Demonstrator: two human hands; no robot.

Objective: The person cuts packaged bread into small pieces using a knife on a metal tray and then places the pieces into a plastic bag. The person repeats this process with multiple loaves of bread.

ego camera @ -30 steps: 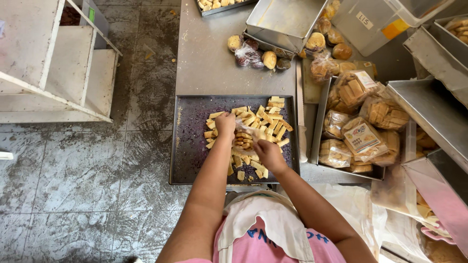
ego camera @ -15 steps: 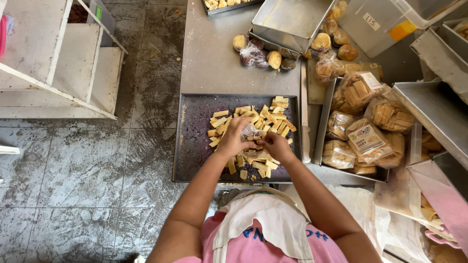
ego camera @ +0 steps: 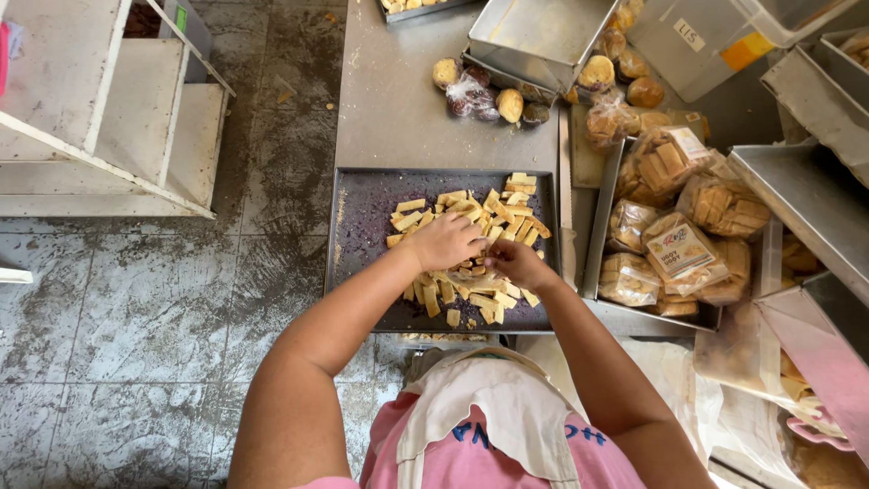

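A dark baking tray on a steel table holds a heap of pale yellow biscuit sticks. Both my hands hover low over the heap, nearly touching each other. My left hand has its fingers curled around a few sticks. My right hand is pinched on a thin clear plastic bag that lies hazy over the sticks between the hands. What the bag holds is hard to make out.
A metal bin to the right holds bagged biscuits. Round buns, some wrapped, and an empty steel pan lie behind the tray. A white shelf unit stands on the stained floor to the left.
My hands have drawn together over the middle of the heap. The left hand came down and right from the pile's upper left; the bag now lies lower between them.
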